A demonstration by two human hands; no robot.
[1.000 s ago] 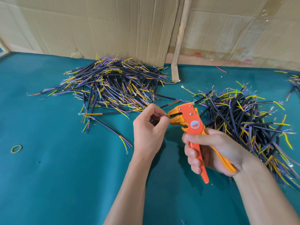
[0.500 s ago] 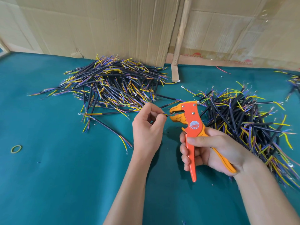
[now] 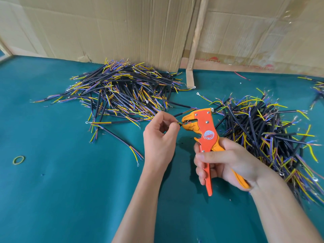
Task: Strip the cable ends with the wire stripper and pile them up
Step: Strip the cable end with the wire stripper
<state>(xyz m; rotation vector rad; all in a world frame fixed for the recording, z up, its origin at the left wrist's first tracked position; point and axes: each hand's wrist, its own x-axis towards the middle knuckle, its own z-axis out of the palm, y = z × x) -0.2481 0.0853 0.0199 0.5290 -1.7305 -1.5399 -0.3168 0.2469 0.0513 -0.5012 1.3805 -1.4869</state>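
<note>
Upright, wire stripper (image 3: 206, 135) gripped by right hand (image 3: 226, 163) points left at left-hand (image 3: 158, 137) fingers' pinched cable (image 3: 180, 122).

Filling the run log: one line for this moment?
left hand: pinches cable end | right hand: grips wire stripper | cable in stripper mouth | stage: stripping

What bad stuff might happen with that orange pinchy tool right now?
The left hand pinches the cable end right at the wire stripper mouth, so a squeeze by the right hand might nip a fingertip. The thin wires could also slip out or get cut.
</note>
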